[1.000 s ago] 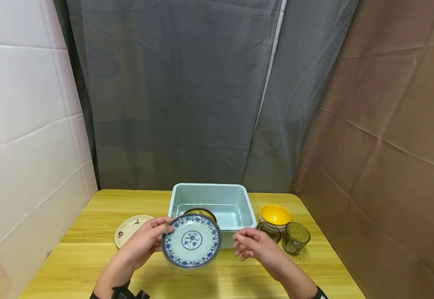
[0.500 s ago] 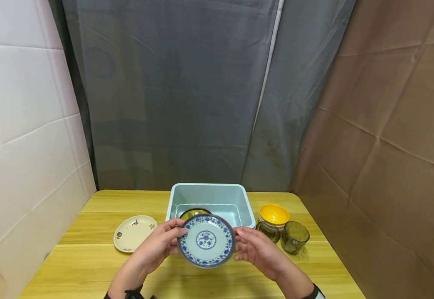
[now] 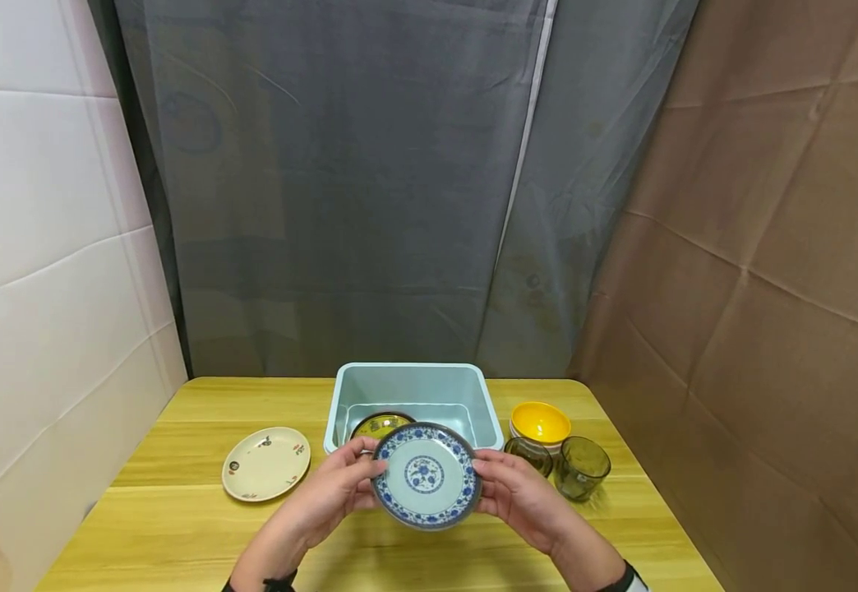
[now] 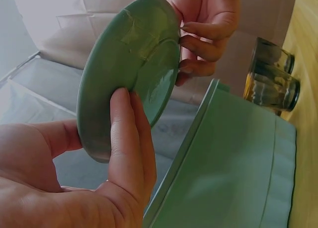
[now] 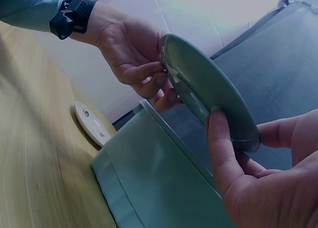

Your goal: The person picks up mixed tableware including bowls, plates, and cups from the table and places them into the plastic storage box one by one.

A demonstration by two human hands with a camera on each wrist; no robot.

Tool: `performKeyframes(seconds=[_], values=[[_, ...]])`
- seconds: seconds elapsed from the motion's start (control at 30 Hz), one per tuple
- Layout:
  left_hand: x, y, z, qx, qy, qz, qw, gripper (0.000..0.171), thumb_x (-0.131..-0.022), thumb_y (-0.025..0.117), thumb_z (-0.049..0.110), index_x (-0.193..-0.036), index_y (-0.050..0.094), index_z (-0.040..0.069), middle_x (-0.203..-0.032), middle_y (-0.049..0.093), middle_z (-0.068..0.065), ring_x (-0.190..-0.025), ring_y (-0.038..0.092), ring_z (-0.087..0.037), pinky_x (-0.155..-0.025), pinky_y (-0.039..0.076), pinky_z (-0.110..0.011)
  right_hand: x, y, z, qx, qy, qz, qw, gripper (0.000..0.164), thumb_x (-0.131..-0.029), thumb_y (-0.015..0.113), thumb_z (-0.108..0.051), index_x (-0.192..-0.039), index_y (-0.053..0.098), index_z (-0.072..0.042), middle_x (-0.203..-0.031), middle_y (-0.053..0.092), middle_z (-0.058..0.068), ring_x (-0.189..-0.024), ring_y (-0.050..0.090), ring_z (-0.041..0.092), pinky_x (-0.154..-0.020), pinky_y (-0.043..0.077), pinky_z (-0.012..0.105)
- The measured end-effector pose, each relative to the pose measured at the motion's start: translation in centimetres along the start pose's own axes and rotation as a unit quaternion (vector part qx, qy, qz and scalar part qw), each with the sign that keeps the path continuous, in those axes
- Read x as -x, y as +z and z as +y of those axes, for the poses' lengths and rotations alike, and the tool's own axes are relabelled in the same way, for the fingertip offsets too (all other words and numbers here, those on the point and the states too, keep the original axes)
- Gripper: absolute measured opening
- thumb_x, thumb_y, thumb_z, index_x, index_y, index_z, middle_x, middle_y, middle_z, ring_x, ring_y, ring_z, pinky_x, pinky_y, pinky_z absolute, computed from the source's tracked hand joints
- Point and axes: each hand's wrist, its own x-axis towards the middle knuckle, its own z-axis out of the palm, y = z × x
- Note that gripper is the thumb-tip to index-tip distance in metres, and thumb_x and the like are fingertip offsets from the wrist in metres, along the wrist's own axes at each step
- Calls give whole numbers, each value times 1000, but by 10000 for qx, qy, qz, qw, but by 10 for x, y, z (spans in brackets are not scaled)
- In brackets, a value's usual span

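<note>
A blue-and-white patterned plate (image 3: 425,477) is held up in front of the basin, tilted so its face shows in the head view. My left hand (image 3: 338,485) pinches its left rim, thumb on the face and fingers behind. On the opposite rim, my right hand (image 3: 515,497) pinches it the same way. Both wrist views show the plate's plain underside (image 4: 131,64) with fingertips (image 5: 218,126) pressed against it. Behind it stands a pale blue basin (image 3: 412,372), in which a yellow dark-rimmed dish (image 3: 380,424) is partly hidden by the plate.
A cream oval plate (image 3: 266,464) lies on the wooden table (image 3: 177,510) to the left. At the right are an orange-yellow bowl (image 3: 542,423), stacked on something pale, and two dark glass cups, one (image 3: 582,469) in full view. Cloth walls surround the table.
The patterned plate has moved right with my left hand. My right hand, apart from it at first, has come to its right rim and now grips it. More of the cream plate shows.
</note>
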Motion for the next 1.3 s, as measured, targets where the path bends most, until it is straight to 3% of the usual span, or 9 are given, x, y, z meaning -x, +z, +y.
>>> performKeyframes(seconds=[0.23, 0.47, 0.67, 0.83, 1.0, 1.13, 1.3], values=[[-2, 0, -1, -88, -50, -22, 9999, 41, -112, 63, 13, -145, 46, -6, -116, 69, -12, -93, 74, -19, -84, 64, -32, 1, -3, 2, 31, -51, 49, 10000, 22, -116, 53, -12, -124, 73, -12, -111, 77, 1, -97, 73, 13, -90, 63, 32], [0, 0, 2, -209, -44, -66, 9997, 39, -112, 63, 16, -141, 47, -4, -112, 70, -10, -92, 75, -18, -85, 64, -33, 2, -2, 0, 51, -42, 152, 9999, 20, -115, 54, -12, -122, 72, -12, -109, 76, 0, -94, 72, 12, -88, 63, 31], [10, -9, 12, -776, 235, -69, 9967, 40, -114, 60, 23, -143, 50, -5, -121, 66, -12, -104, 75, -25, -92, 65, -40, 2, -5, -3, 151, -2, 351, 9993, 19, -116, 53, -14, -120, 71, -12, -105, 75, 0, -91, 71, 11, -85, 63, 29], [24, -28, 25, -1490, 486, 389, 9869, 39, -115, 61, 24, -141, 55, -5, -120, 67, -15, -109, 73, -32, -92, 65, -42, 4, -13, -9, 309, -3, 470, 9984, 21, -116, 53, -15, -123, 72, -10, -106, 74, 0, -93, 70, 11, -85, 63, 29], [35, -51, 33, -1711, 450, 1214, 9767, 41, -113, 65, 25, -140, 57, -6, -120, 69, -14, -107, 73, -30, -91, 65, -40, 5, -20, -15, 379, -24, 702, 9968, 20, -116, 52, -15, -122, 70, -9, -106, 73, 0, -91, 69, 11, -84, 62, 27], [39, -68, 27, -1824, 280, 1835, 9655, 37, -112, 67, 21, -137, 59, -5, -115, 70, -11, -102, 73, -27, -89, 65, -39, 2, -21, -19, 484, -64, 948, 9943, 18, -117, 51, -15, -119, 67, -7, -103, 71, 1, -89, 68, 11, -81, 62, 24], [40, -86, 13, -1780, -22, 2140, 9605, 33, -114, 63, 20, -135, 60, -5, -112, 70, -9, -101, 73, -26, -89, 64, -39, -10, -23, -28, 721, -101, 1024, 9921, 26, -117, 50, -16, -125, 67, 1, -103, 73, 2, -89, 69, 12, -82, 62, 25]])
